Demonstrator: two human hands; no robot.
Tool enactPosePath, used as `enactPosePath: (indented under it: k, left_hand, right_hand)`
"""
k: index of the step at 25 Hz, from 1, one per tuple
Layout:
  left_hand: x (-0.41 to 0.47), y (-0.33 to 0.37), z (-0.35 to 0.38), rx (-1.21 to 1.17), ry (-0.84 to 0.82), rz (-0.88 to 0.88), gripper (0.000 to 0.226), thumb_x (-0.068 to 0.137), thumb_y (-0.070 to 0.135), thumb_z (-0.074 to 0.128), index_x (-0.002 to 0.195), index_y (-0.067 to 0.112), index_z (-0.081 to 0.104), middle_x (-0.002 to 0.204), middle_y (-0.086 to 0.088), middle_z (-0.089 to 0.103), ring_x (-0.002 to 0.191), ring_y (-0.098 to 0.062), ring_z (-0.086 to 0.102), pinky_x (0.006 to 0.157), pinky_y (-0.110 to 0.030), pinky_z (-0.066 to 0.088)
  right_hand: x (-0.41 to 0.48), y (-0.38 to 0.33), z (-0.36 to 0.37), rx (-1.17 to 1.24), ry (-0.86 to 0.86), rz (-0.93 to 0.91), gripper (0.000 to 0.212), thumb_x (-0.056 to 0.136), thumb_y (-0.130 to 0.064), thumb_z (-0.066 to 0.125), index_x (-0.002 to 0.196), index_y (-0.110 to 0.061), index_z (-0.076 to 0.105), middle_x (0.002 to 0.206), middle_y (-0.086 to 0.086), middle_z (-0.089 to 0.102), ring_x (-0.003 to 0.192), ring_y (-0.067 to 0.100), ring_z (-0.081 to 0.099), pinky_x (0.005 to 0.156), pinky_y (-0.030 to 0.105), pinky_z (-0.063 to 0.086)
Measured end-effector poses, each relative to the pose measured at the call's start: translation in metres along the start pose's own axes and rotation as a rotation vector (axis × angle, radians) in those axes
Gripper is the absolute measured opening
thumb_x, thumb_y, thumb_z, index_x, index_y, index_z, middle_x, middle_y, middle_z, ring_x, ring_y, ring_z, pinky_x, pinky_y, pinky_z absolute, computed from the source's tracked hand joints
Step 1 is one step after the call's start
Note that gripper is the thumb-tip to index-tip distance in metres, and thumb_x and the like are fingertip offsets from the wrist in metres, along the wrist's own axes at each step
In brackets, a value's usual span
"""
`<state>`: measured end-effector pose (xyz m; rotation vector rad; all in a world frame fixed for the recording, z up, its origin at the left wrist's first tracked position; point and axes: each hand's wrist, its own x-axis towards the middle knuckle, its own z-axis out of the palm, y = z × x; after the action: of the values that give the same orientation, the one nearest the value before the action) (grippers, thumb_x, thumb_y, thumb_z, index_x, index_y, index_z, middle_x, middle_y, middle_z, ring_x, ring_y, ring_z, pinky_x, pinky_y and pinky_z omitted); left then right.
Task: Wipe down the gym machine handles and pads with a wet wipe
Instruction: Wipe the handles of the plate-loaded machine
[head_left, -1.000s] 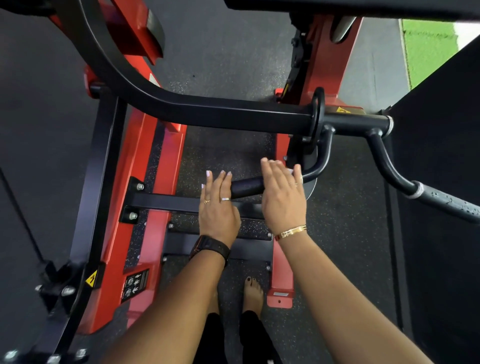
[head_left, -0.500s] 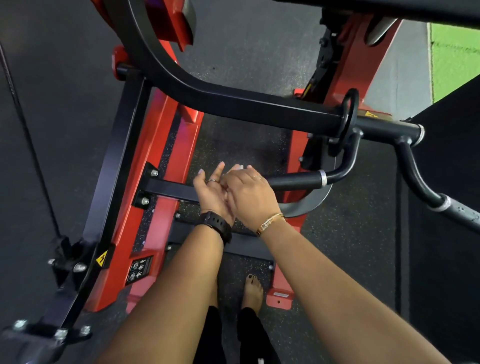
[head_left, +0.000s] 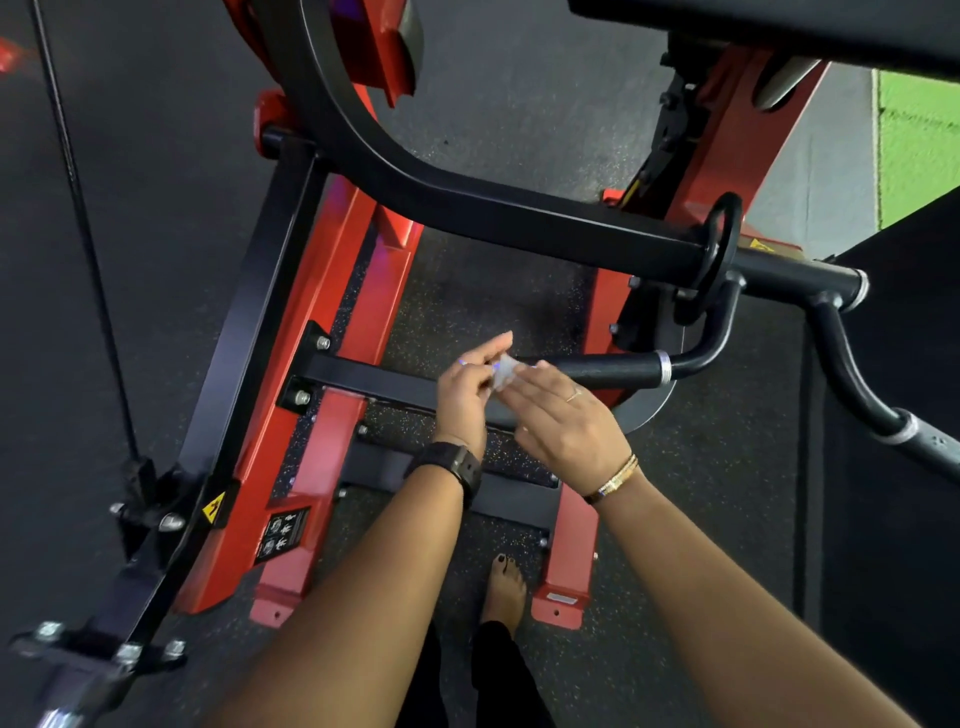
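Apparently the wiping itself is not under way at this instant: both hands meet just off the free end of the lower handle (head_left: 613, 370), busy with the wipe (head_left: 504, 371) rather than rubbing the bar. The left hand (head_left: 465, 395) has its fingers curled and pinches the small, crumpled wipe, thumb raised. The right hand (head_left: 561, 421) lies with fingers nearly straight, tips touching the wipe from the other side; no grip of its own shows. The wipe sits between the two sets of fingertips, just beside the handle's end and, as far as can be told, not pressed on it.

As a judgement, this is a refolding or regripping step between strokes. The next move would call for one hand to close the wipe round the handle and draw it along toward the silver collar. The outer handle (head_left: 883, 415) at the right, well apart from the hands, would follow, as would the pads; a dark pad edge (head_left: 779, 31) runs along the top.

No wipe pack, bin or other container is in view, so where used wipes go cannot be told.
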<state>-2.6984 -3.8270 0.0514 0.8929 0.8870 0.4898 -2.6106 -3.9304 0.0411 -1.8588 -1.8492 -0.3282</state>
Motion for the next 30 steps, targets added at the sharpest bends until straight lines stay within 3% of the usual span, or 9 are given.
enactPosePath:
  k: [4,7,11,16,18,21,24,27,30]
  left_hand:
    - [-0.003,-0.027,-0.02,1.114,-0.066,0.573,0.053,0.089,0.026,0.034,0.139,0.012,0.046,0.147,-0.006,0.042,0.137,-0.018,0.035,0.114,-0.036,0.027]
    - [-0.011,-0.035,-0.02,1.653,0.086,0.699,0.063,0.09,0.031,0.029,0.148,0.005,0.023,0.156,-0.008,0.024,0.144,-0.02,0.02,0.116,-0.043,0.023]
    - [-0.018,-0.033,-0.011,1.803,0.022,0.615,0.075,0.087,0.024,0.039,0.15,0.006,0.002,0.159,-0.009,0.007,0.147,-0.021,0.007,0.119,-0.045,0.007]
    - [-0.025,-0.031,-0.002,1.887,0.06,0.47,0.08,0.092,0.028,0.044,0.15,0.009,-0.007,0.159,-0.006,-0.014,0.146,-0.02,-0.012,0.114,-0.043,-0.013]
    - [-0.028,-0.03,0.0,1.911,0.089,0.445,0.081,0.093,0.031,0.043,0.148,0.007,-0.01,0.159,-0.006,-0.015,0.146,-0.021,-0.013,0.114,-0.044,-0.013]
    - [-0.031,-0.026,0.003,1.881,0.084,0.418,0.087,0.09,0.031,0.046,0.149,0.011,-0.015,0.159,-0.006,-0.014,0.146,-0.021,-0.015,0.113,-0.044,-0.016]
    - [-0.032,-0.023,0.006,1.907,0.064,0.402,0.088,0.089,0.032,0.045,0.149,0.011,-0.015,0.158,-0.006,-0.016,0.145,-0.021,-0.017,0.111,-0.046,-0.019]
    - [-0.032,-0.023,0.007,1.907,0.093,0.406,0.087,0.087,0.025,0.044,0.149,0.01,-0.015,0.159,-0.005,-0.016,0.145,-0.021,-0.016,0.114,-0.047,-0.015]
    - [-0.028,-0.026,0.007,1.923,0.113,0.428,0.086,0.09,0.03,0.044,0.147,0.01,-0.016,0.159,-0.007,-0.013,0.146,-0.023,-0.014,0.113,-0.048,-0.017]
  right_hand:
    - [0.018,-0.013,-0.003,-0.039,-0.06,0.358,0.029,0.086,-0.011,0.045,0.101,-0.002,0.067,0.102,0.011,0.068,0.101,0.027,0.063,0.104,0.044,0.041]
    - [0.044,-0.009,-0.005,-0.009,-0.253,0.448,0.032,0.08,-0.019,0.037,0.093,-0.007,0.065,0.088,0.008,0.068,0.085,0.026,0.062,0.106,0.042,0.038]
    - [0.047,0.011,-0.02,-0.128,-0.388,0.572,0.019,0.082,-0.011,0.049,0.084,-0.002,0.065,0.077,0.017,0.066,0.075,0.036,0.061,0.091,0.044,0.045]
    - [0.066,-0.005,-0.017,-0.097,-0.527,0.686,0.028,0.095,-0.022,0.04,0.098,-0.005,0.061,0.1,0.015,0.064,0.094,0.034,0.058,0.072,0.034,0.043]
    - [0.076,-0.008,-0.009,-0.011,-0.562,0.677,0.03,0.097,-0.026,0.037,0.1,-0.006,0.061,0.103,0.013,0.064,0.096,0.032,0.058,0.076,0.033,0.042]
    - [0.064,0.014,-0.024,-0.238,-0.591,0.761,0.032,0.093,-0.029,0.039,0.095,-0.009,0.064,0.097,0.013,0.068,0.094,0.032,0.062,0.103,0.039,0.032]
    - [0.027,0.036,-0.048,-0.368,-0.392,0.897,0.028,0.087,-0.023,0.042,0.084,-0.006,0.065,0.083,0.015,0.068,0.087,0.033,0.062,0.112,0.043,0.026]
    - [0.016,0.019,-0.036,-0.308,-0.163,0.713,0.026,0.08,-0.017,0.042,0.084,-0.008,0.066,0.081,0.011,0.068,0.081,0.031,0.062,0.103,0.044,0.04]
    - [0.01,-0.018,-0.003,-0.148,-0.145,0.376,0.032,0.083,-0.007,0.048,0.109,-0.001,0.064,0.109,0.017,0.066,0.104,0.032,0.061,0.1,0.044,0.044]
